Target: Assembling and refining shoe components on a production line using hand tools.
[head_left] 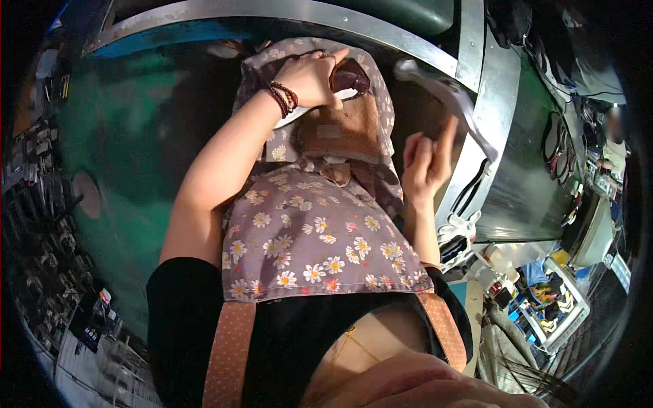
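Note:
A glossy dark-maroon shoe (349, 79) with a white sole rests over my lap, its rounded end facing right. My left hand (310, 79) grips it from above, covering much of its middle, and one finger stretches toward the upper right. Under the shoe lies a worn brown cloth (343, 129) on my flowered apron (320, 245). To the right, apart from the shoe, my right hand (427, 160) is raised with one finger pointing up and the others curled in; what they hold, if anything, is hidden. Close beyond it a pale, motion-blurred strip (452, 102) curves through the air.
A metal-edged conveyor (507, 190) with a dark green surface runs along my right side, and its metal frame (272, 12) crosses in front. Dark cords (560, 146) lie on it. At the lower right stands a white tray (578, 309) of small coloured items. Green flooring (129, 224) spreads at left.

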The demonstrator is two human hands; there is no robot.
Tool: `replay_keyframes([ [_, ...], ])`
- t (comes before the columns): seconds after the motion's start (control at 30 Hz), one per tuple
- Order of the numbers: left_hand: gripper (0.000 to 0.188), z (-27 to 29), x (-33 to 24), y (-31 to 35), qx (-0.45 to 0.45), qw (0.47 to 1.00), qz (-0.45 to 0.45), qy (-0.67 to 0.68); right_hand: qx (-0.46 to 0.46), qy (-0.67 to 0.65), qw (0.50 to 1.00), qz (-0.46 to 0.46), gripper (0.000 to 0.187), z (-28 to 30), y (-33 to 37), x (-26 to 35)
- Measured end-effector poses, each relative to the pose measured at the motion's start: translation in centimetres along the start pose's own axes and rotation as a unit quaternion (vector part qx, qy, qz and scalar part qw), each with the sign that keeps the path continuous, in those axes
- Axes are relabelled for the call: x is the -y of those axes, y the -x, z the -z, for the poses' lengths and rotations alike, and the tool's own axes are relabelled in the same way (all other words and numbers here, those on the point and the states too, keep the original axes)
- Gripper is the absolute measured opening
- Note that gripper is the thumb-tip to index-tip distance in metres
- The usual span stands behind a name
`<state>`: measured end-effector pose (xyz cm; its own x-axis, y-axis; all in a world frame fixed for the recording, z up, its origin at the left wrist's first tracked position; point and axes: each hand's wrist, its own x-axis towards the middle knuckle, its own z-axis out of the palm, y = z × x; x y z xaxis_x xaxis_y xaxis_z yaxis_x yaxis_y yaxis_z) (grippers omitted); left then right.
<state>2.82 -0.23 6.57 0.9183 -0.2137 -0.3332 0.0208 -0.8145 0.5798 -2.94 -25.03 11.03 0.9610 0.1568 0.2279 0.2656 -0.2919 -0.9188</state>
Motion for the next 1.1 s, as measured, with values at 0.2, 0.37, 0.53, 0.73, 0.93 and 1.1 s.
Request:
replay_keyframes([
  [0.2, 0.100, -0.5, 0.5, -0.2, -0.009, 1.000, -0.006, 0.013, 0.063, 0.241, 0.949, 0.195, 0.041, 0.1, -0.9, -0.4],
  [0.37, 0.105, -0.7, 1.8, -1.9, 0.012, 0.998, -0.033, 0.059, 0.100, 0.196, 0.963, 0.153, 0.052, -0.9, -0.8, -2.3],
  [0.53, 0.108, 0.2, 2.2, -2.4, 0.076, 0.976, -0.095, 0.179, 0.001, 0.221, 0.939, 0.263, 0.041, -1.9, -0.4, -2.4],
  [0.73, 0.107, 0.9, 2.8, -2.9, 0.108, 0.970, -0.091, 0.196, 0.037, 0.183, 0.947, 0.261, 0.041, -2.8, -0.9, -1.7],
  [0.93, 0.084, 3.5, 0.9, -2.5, 0.096, 0.977, -0.104, 0.161, 0.141, 0.295, 0.940, 0.097, 0.028, -2.5, -0.6, -5.1],
  [1.1, 0.081, 2.4, 3.7, -2.6, 0.115, 0.941, -0.134, 0.289, -0.044, 0.235, 0.969, 0.067, 0.047, -0.4, 1.1, -6.8],
])
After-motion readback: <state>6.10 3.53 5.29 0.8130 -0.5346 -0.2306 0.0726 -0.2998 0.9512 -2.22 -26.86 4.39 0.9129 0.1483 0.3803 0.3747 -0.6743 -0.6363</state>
